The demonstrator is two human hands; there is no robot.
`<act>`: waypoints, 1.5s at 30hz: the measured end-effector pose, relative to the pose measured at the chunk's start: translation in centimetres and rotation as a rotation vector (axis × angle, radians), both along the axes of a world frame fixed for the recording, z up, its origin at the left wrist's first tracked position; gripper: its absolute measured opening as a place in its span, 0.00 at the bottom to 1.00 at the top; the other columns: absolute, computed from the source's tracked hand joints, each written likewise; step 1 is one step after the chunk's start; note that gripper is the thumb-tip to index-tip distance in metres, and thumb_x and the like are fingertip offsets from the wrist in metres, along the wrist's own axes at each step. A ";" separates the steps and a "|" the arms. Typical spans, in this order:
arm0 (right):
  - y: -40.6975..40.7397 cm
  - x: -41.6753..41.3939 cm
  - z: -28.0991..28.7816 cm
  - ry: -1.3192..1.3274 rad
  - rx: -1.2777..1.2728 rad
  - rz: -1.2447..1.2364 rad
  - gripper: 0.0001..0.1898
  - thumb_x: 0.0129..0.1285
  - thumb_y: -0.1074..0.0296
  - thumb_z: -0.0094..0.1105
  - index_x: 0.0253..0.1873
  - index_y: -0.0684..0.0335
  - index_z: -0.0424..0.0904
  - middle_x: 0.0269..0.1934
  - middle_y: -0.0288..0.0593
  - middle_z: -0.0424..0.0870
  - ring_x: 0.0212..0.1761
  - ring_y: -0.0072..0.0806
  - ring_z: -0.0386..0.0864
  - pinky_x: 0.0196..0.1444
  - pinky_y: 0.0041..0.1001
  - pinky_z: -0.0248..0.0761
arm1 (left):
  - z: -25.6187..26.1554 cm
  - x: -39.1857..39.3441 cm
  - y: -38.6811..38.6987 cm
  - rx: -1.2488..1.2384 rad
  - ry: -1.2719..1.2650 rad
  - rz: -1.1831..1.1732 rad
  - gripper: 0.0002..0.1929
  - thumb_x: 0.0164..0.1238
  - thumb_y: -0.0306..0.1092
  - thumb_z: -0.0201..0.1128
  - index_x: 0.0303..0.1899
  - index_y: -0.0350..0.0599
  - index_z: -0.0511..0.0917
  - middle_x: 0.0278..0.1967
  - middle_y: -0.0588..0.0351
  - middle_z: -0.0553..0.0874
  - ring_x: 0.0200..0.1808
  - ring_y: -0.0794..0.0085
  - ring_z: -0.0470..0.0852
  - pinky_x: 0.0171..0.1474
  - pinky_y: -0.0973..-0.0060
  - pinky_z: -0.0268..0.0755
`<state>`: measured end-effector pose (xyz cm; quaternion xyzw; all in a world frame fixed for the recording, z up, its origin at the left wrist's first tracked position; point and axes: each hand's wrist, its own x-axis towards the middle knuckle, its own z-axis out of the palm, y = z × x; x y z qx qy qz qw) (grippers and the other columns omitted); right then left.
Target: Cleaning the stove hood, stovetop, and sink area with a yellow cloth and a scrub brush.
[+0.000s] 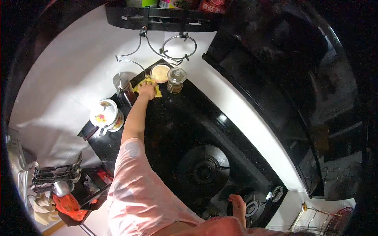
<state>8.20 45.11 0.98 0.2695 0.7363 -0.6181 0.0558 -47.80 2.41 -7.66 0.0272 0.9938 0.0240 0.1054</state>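
Observation:
My left hand (147,89) presses a yellow cloth (158,92) onto the black countertop (165,124) near its far corner. Just beyond the cloth stands an open round container (160,73) with pale yellow contents. To its right is a small glass jar (176,82) with a glass lid. On the left, a jar with a metal lid (124,88) holds something dark. Nearer me sits a white lidded enamel pot (106,115) with a flower pattern. My right hand (237,205) is low over the counter, beside a gas burner (252,207); its fingers are only partly visible.
A larger gas burner (204,172) lies mid-counter. Above the corner, wire racks (179,47) hang below a black shelf (165,19) carrying packets. Hanging utensils (56,177) and a dark bin with a red bag (69,206) are at left. A range hood (265,97) overhangs the right.

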 end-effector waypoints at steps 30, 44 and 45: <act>-0.8 4.5 -1.0 0.085 -0.224 -0.190 0.15 0.70 0.64 0.50 0.49 0.70 0.78 0.48 0.48 0.82 0.53 0.38 0.78 0.61 0.36 0.68 | -1.7 12.6 14.6 0.189 0.154 -0.632 0.33 0.57 0.51 0.63 0.66 0.62 0.66 0.60 0.53 0.75 0.63 0.55 0.69 0.61 0.51 0.61; 1.0 4.7 -2.4 0.119 -0.116 -0.071 0.12 0.74 0.64 0.48 0.54 0.63 0.76 0.47 0.40 0.80 0.49 0.26 0.78 0.51 0.30 0.72 | -2.5 12.1 15.1 0.360 0.341 -0.356 0.23 0.55 0.48 0.67 0.50 0.46 0.76 0.46 0.49 0.80 0.56 0.54 0.73 0.54 0.49 0.65; 1.0 4.8 -2.7 0.124 -0.111 -0.066 0.12 0.74 0.64 0.48 0.54 0.63 0.76 0.47 0.40 0.80 0.48 0.26 0.78 0.51 0.30 0.72 | -2.2 11.3 15.8 0.325 0.309 -0.300 0.23 0.56 0.47 0.67 0.49 0.45 0.76 0.47 0.48 0.80 0.56 0.53 0.74 0.54 0.49 0.66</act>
